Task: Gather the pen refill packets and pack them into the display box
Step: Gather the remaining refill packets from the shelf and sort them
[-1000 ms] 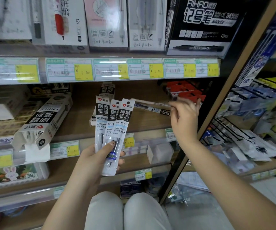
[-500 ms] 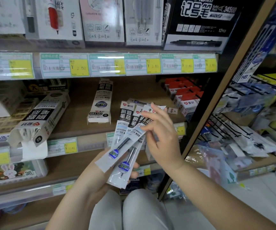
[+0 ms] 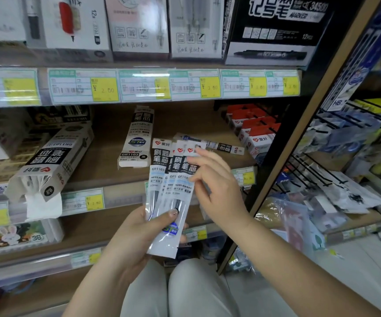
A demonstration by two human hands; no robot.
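Evidently to square them for packing, the left hand (image 3: 139, 234) pinches the fanned packets (image 3: 173, 179) at their lower ends, thumb on top. The right hand (image 3: 217, 186) touches their edge with loosely spread fingers (image 3: 208, 157). The box (image 3: 54, 161) lies open-ended at the shelf's (image 3: 107, 161) left edge.

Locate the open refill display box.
Head view, left side: the open display box lies tilted on the middle shelf, left of the closed refill box and the packets fanned in the left hand.

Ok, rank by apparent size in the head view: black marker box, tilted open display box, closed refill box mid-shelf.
1. Black marker box, even cropped at the top.
2. Open display box.
3. Closed refill box; it lies farther back, so real size is unsure.
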